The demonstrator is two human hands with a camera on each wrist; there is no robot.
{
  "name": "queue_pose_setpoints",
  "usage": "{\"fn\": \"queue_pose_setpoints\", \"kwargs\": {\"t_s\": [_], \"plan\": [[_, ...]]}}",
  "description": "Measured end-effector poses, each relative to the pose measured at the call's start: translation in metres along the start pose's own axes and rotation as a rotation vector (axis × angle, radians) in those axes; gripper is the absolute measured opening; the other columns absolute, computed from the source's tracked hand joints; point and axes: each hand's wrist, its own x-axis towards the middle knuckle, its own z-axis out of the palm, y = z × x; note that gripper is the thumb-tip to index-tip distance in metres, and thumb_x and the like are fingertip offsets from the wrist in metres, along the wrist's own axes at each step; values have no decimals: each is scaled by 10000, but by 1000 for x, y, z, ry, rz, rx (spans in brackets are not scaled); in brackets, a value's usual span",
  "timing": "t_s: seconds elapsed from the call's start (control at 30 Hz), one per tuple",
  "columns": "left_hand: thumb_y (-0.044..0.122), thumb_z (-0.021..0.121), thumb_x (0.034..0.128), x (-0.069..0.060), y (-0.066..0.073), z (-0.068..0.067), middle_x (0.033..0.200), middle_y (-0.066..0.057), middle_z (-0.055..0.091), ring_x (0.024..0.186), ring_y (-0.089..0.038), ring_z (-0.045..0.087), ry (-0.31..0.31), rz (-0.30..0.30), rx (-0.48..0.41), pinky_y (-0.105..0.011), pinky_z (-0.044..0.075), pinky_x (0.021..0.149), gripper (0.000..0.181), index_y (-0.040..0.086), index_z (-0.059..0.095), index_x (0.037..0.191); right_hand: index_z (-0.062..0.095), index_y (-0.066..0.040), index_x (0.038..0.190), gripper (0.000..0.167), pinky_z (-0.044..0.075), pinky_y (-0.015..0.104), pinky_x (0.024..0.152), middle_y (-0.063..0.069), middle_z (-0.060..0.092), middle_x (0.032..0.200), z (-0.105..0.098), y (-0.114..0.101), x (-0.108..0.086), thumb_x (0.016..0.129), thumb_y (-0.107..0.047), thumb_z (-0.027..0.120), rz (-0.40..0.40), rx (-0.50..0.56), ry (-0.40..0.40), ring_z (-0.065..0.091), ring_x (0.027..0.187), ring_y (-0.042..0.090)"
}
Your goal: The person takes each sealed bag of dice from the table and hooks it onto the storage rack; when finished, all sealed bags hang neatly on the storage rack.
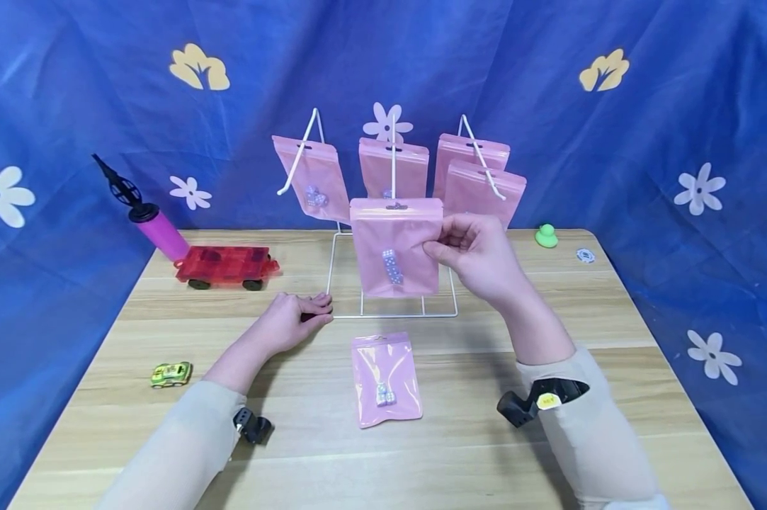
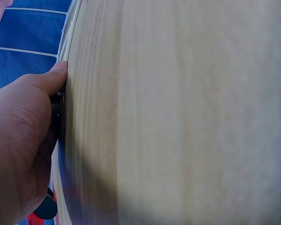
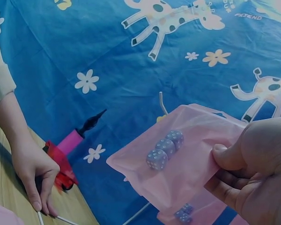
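Note:
My right hand [image 1: 479,255] pinches the right edge of a pink zip bag [image 1: 415,244] between thumb and fingers. A short row of pale purple dice [image 3: 165,149] shows through the bag. Its hang hole is right by the front tip of the middle hook of a white wire rack [image 1: 392,316]; whether the hook passes through, I cannot tell. Down at the rack's front left base corner, my left hand [image 1: 290,319] holds the wire with thumb and fingers. Another pink bag with dice [image 1: 386,354] lies flat on the table in front of the rack.
More pink bags hang behind: one on the left hook [image 1: 319,173], one on the middle, two on the right. Leftward stand a red toy car base [image 1: 226,265], a pink hand pump [image 1: 163,237] and a small green car [image 1: 171,374]. A green duck [image 1: 546,236] sits back right.

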Motion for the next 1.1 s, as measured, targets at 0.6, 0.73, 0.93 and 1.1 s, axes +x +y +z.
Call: {"fn": "queue_pose_setpoints", "kwargs": {"t_s": [0.6,0.73,0.93,1.1], "plan": [[165,816,963,0,0,1,1322,-136,692,1264,-311,650,2,-11,-5,-547,448,1130,264,13,795,1178,747,86,970,27,510,217,636,164,739,883,9,20,23,963,67,728,76,20,72,620,728,154],[158,819,959,0,0,1,1315,-142,695,1258,-309,654,7,-6,-8,-537,459,1120,260,9,796,1171,740,95,971,34,512,235,637,180,723,879,10,22,28,969,67,721,83,27,84,617,732,161],[144,821,956,0,0,1,1308,-153,697,1253,-318,657,11,0,-14,-533,470,1108,253,0,797,1163,742,86,983,32,537,290,657,177,726,890,11,25,36,969,66,721,97,20,102,631,742,176],[137,823,953,0,1,1,1306,-155,698,1253,-321,657,16,0,-19,-534,465,1113,251,-3,798,1160,728,101,989,36,530,242,658,174,726,893,12,26,42,969,74,715,101,23,121,642,752,154]]}}
